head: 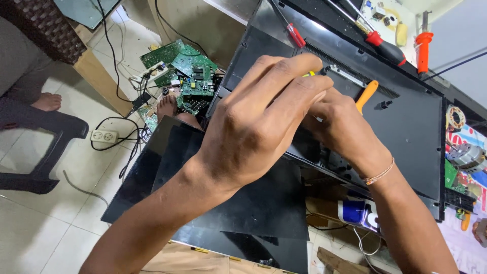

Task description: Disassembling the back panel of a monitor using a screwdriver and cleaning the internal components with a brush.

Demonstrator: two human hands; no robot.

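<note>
My left hand (258,122) reaches over a black flat-screen back cover (411,122), its fingers curled near a small yellow part at the cover's ribbed top edge; what it grips is hidden. My right hand (340,127) lies under and behind the left one, closed around a screwdriver with an orange-yellow handle (367,94) that points at the cover. A thin bracelet sits on the right wrist. A dark glossy panel (238,203) lies below my forearms.
Green circuit boards (185,68) are piled on the tiled floor, beside a bare foot (166,106). A white power strip (104,136) and cables lie left. Red-handled screwdrivers (386,48) and an orange tool (422,48) rest above the cover. A dark plastic chair (45,147) stands left.
</note>
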